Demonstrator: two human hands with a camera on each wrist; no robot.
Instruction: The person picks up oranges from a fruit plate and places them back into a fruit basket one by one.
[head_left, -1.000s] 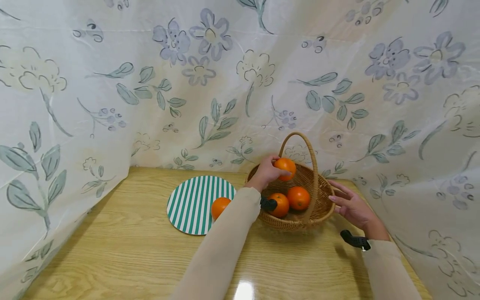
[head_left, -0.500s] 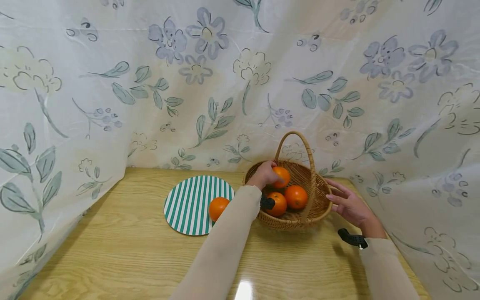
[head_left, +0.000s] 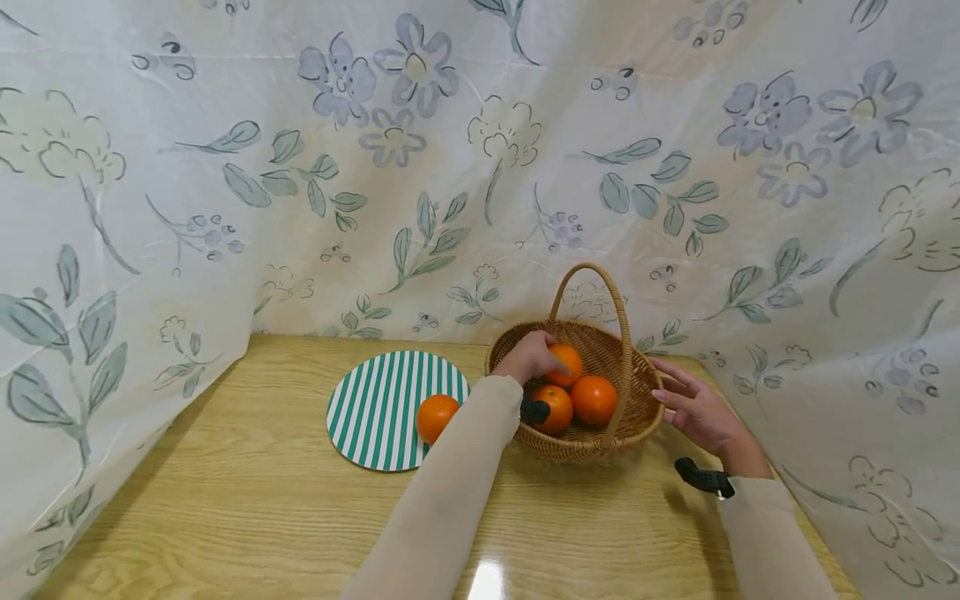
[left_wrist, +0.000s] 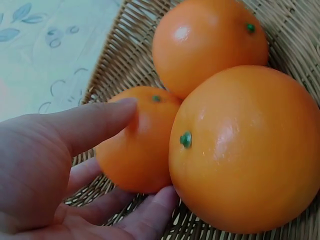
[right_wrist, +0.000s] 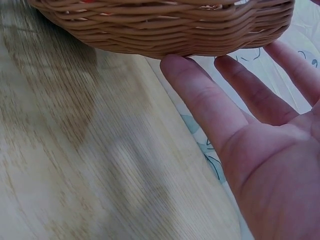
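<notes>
Inside the wicker basket (head_left: 643, 408), my left hand (head_left: 528, 357) holds an orange (head_left: 566, 363) low at the left side. In the left wrist view the thumb lies over that orange (left_wrist: 142, 150) and the fingers reach beneath it. Two more oranges rest in the basket, a front one (head_left: 557, 408) partly behind the wrist strap and another orange (head_left: 595, 401) to its right. My right hand (head_left: 699, 410) touches the basket's right side, fingers fairly straight; the right wrist view shows fingertips against the woven wall (right_wrist: 200, 30).
Left of the basket lies a round green-and-white striped mat (head_left: 382, 408). One orange (head_left: 435, 418) sits on its right part, partly covered by my left sleeve (head_left: 442, 483). The basket's tall handle (head_left: 622, 317) arches over its middle. A floral curtain (head_left: 420, 167) closes off the wooden table's back and sides.
My left hand has lowered the orange from near the basket's rim down among the other two. The right hand stays at the basket's side. The view shifted slightly.
</notes>
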